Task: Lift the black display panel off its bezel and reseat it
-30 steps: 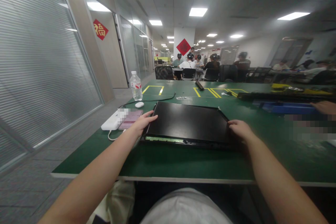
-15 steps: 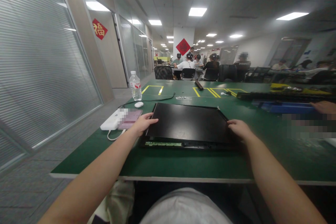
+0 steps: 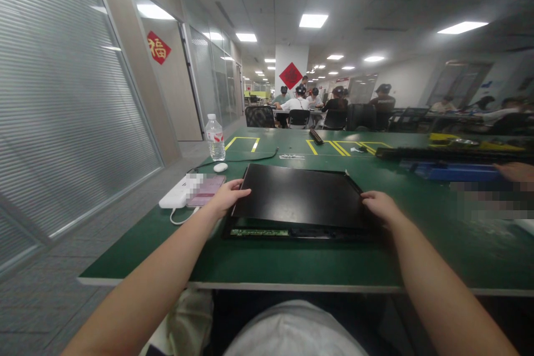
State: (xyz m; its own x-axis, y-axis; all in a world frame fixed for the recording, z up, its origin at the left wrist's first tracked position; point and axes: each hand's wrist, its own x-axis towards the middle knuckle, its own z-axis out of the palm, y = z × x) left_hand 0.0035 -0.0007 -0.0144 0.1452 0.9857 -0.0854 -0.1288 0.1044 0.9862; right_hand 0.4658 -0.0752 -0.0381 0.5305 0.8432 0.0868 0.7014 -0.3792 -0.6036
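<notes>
A flat black display panel point(image 3: 298, 194) lies in front of me, over a dark frame point(image 3: 354, 178) whose edges show at the far right corner and along the near side. My left hand point(image 3: 229, 196) grips the panel's left edge, its thumb on the top surface. At the opposite edge my right hand point(image 3: 379, 203) pinches the panel, with most fingers hidden underneath or behind. Below the panel's near edge a strip of green circuit board point(image 3: 259, 232) is visible in the frame. The panel's near edge looks slightly raised off the frame.
On the green table point(image 3: 292, 264) a water bottle point(image 3: 215, 138), a white earbud case point(image 3: 220, 167), a white power bank point(image 3: 177, 192) and a phone point(image 3: 208, 189) stand at the left. A co-worker's hand point(image 3: 515, 171) is by a blue strip point(image 3: 454, 171) at the right. A dark bar point(image 3: 316, 136) lies farther back.
The gap between the panel's near edge and the frame has grown slightly, showing more of the frame's near strip. Both hands keep their grip in nearly the same place.
</notes>
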